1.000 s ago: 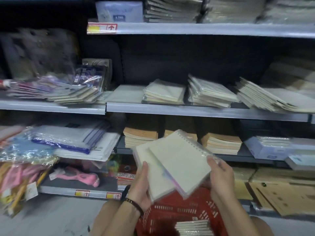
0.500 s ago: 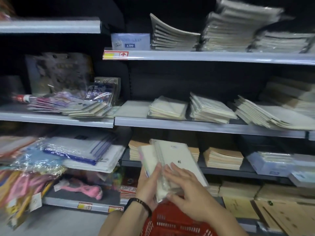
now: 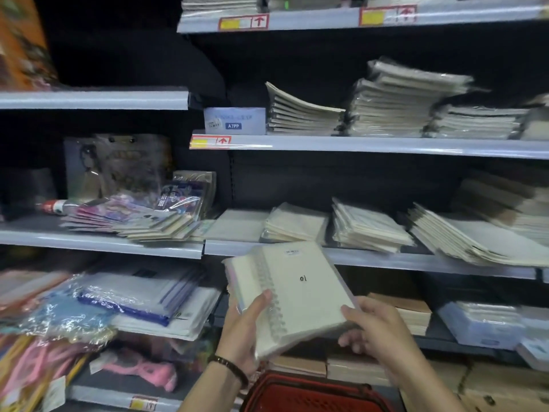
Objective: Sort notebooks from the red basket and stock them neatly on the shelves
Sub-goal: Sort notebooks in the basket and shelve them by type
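The plastic-wrapped notebooks (image 3: 297, 289) sit tilted above the red basket (image 3: 312, 394). The left hand (image 3: 246, 331) grips their left edge; the right hand (image 3: 377, 331) pinches the near right corner. Slick covers may let them slide apart and drop.

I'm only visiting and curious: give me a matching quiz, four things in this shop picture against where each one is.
Things:
1. spiral notebooks
2. red basket
3. A7PP box
4. pink item

Places:
A. on the lowest left shelf
B. on the upper shelf, beside a notebook stack
C. held by the left hand and right hand
D. at the bottom edge, below the hands

Pairs: 1-C, 2-D, 3-B, 4-A
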Available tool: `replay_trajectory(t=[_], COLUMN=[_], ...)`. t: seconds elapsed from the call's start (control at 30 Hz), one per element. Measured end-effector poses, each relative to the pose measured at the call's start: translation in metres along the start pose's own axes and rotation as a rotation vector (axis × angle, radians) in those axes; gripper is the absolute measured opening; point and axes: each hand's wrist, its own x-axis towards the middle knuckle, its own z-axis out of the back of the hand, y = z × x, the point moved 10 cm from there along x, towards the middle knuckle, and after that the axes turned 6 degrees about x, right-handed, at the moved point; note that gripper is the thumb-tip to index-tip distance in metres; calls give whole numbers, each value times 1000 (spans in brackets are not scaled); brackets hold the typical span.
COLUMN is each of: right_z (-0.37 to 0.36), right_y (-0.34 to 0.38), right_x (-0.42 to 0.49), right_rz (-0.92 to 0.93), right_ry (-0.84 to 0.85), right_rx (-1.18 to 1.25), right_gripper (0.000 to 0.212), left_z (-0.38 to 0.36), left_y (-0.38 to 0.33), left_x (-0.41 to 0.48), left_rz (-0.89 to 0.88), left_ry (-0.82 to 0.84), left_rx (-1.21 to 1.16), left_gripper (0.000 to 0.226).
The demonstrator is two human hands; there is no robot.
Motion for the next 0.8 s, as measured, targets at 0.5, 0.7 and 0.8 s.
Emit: replay_trajectory(t=[0.5, 0.7, 0.8], right_z=[-47, -79, -80], right_y=[95, 111, 100], right_x=[91, 160, 175], right_rz=[50, 53, -10], right_ry=[-5, -53, -96], right_rx=[519, 488, 372], right_gripper=[33, 47, 38], left_z=[21, 27, 26], left_y=[-89, -106, -113], left_x=[46, 55, 52], left_rz=[-78, -47, -25], left_ry=[-71, -99, -82], left_rx=[157, 215, 207], left_gripper=[50, 44, 39])
